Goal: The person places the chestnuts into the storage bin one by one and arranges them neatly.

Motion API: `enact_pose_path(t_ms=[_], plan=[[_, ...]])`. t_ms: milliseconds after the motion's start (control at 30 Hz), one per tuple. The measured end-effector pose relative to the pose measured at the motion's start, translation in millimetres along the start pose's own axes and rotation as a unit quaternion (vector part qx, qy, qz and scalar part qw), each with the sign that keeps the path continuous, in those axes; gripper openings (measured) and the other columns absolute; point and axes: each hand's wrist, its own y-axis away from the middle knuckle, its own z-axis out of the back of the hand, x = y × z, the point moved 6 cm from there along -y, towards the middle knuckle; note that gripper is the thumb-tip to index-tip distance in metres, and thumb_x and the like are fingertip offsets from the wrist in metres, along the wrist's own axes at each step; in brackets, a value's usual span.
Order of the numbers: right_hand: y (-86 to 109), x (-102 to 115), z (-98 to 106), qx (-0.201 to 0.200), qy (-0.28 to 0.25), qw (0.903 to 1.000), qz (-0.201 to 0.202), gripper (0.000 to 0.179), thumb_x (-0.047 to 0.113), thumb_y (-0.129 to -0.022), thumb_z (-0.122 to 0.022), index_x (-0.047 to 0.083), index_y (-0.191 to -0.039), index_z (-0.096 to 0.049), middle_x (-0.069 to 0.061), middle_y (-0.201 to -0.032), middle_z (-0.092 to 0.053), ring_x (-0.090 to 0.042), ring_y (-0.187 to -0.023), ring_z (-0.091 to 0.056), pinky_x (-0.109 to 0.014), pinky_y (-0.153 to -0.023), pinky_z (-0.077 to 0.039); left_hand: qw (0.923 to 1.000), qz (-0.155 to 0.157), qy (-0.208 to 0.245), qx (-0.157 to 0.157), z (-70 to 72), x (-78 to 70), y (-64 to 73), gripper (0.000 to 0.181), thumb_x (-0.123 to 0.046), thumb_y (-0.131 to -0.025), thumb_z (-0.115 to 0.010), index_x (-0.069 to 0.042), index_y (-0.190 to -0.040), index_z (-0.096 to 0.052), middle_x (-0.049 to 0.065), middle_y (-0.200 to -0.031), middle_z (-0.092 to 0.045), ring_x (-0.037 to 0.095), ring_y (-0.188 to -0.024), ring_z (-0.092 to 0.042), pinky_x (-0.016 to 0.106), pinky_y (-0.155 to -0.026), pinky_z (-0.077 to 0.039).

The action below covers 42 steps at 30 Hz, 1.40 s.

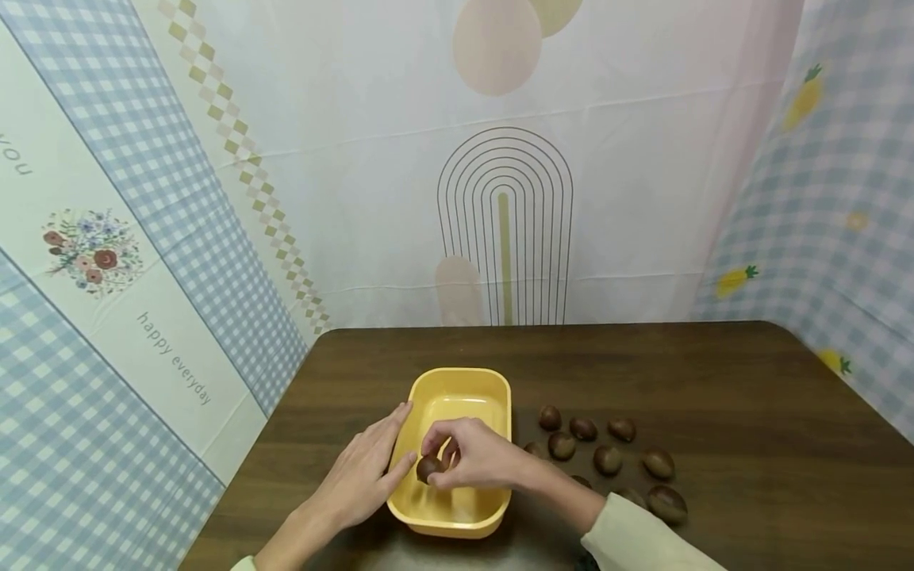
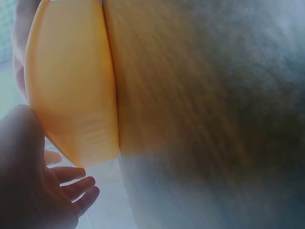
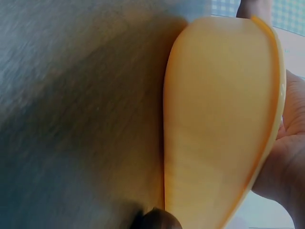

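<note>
A yellow rectangular tub [image 1: 451, 525] with rounded corners stands on the dark wooden table. Over its inside, my right hand [image 1: 477, 454] pinches a brown chestnut [image 1: 428, 468] between thumb and fingertips. My left hand [image 1: 366, 468] lies along the tub's left rim, fingers extended and touching the edge. In the left wrist view, the fingers of the left hand [image 2: 45, 191] spread beside the tub's outer wall [image 2: 76, 86]. From the right wrist, the tub's side wall [image 3: 214, 119] hides the pinched chestnut, and the right hand [image 3: 286, 152] shows beyond the rim.
Several loose chestnuts [image 1: 608, 460] are scattered on the table [image 1: 750, 412] to the right of the tub, some partly behind the right forearm. One chestnut [image 3: 159, 220] shows close to the tub's base in the right wrist view. Printed cloth [image 1: 378, 198] hangs behind the table.
</note>
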Motion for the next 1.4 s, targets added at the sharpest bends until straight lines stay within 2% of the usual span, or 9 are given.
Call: enact_pose_path(t_ms=[333, 533, 700, 833, 1067, 1267, 1400], plan=[[-3.7, 2.4, -17.9, 0.050, 0.038, 0.9976, -0.031, 0.027, 0.006, -0.082, -0.090, 0.013, -0.096, -0.068, 0.009, -0.089, -0.069, 0.000, -0.076, -0.066, -0.017, -0.070, -0.054, 1.0000, 0.002, 0.002, -0.003, -0.4, 0.3, 0.4, 0.068, -0.036, -0.109, -0.059, -0.010, -0.167, -0.034, 0.011, -0.164, -0.046, 0.036, -0.145, -0.049, 0.070, -0.109, -0.041], [-5.8, 5.6, -29.1, 0.074, 0.050, 0.9954, -0.033, 0.027, 0.002, -0.081, -0.090, 0.012, -0.095, -0.069, 0.010, -0.088, -0.069, 0.003, -0.073, -0.065, -0.015, -0.067, -0.054, 1.0000, 0.001, 0.003, -0.001, 0.5, -0.6, 1.2, 0.064, -0.032, -0.111, -0.056, -0.007, -0.166, -0.036, 0.011, -0.165, -0.045, 0.036, -0.145, -0.049, 0.071, -0.108, -0.041], [-6.8, 7.6, -37.2, 0.085, 0.056, 0.9945, -0.027, 0.025, 0.002, -0.083, -0.090, 0.010, -0.097, -0.070, 0.009, -0.089, -0.071, 0.004, -0.075, -0.066, -0.014, -0.069, -0.054, 0.9999, -0.006, 0.001, -0.016, 2.0, -3.0, 2.8, 0.060, -0.022, -0.110, -0.058, -0.005, -0.164, -0.039, 0.011, -0.165, -0.045, 0.035, -0.144, -0.050, 0.070, -0.107, -0.043], [-6.0, 7.7, -36.2, 0.078, 0.045, 0.9955, -0.029, 0.023, 0.004, -0.085, -0.089, 0.010, -0.099, -0.071, 0.007, -0.092, -0.073, 0.003, -0.078, -0.067, -0.015, -0.072, -0.055, 0.9997, -0.009, 0.000, -0.023, 1.9, -4.1, 2.7, 0.059, -0.021, -0.110, -0.058, -0.005, -0.164, -0.040, 0.012, -0.164, -0.045, 0.036, -0.143, -0.051, 0.069, -0.106, -0.044], [1.1, 13.1, -16.7, 0.043, 0.013, 0.9989, -0.016, 0.019, 0.007, -0.089, -0.086, 0.008, -0.102, -0.072, 0.002, -0.095, -0.073, 0.000, -0.081, -0.067, -0.018, -0.074, -0.056, 0.9996, 0.013, 0.023, -0.002, -0.4, -1.9, 2.2, 0.061, -0.023, -0.110, -0.057, -0.008, -0.166, -0.037, 0.009, -0.166, -0.044, 0.035, -0.145, -0.049, 0.069, -0.109, -0.041], [16.2, 23.0, 20.1, -0.011, -0.017, 0.9997, 0.017, 0.009, 0.009, -0.096, -0.078, 0.009, -0.103, -0.072, 0.004, -0.097, -0.071, -0.007, -0.085, -0.067, -0.028, -0.077, -0.058, 0.9980, 0.029, 0.056, 0.008, -2.1, 0.5, 1.5, 0.062, -0.016, -0.109, -0.057, -0.009, -0.167, -0.036, 0.006, -0.167, -0.042, 0.034, -0.147, -0.047, 0.066, -0.113, -0.038], [33.3, 26.6, 48.3, -0.052, -0.008, 0.9982, 0.028, 0.006, 0.013, -0.100, -0.075, 0.011, -0.105, -0.073, 0.010, -0.098, -0.070, -0.011, -0.090, -0.067, -0.032, -0.079, -0.058, 0.9968, 0.035, 0.070, 0.017, -3.7, 2.4, 1.8, 0.062, -0.016, -0.110, -0.055, -0.009, -0.168, -0.033, 0.007, -0.168, -0.040, 0.035, -0.147, -0.046, 0.066, -0.114, -0.037]])
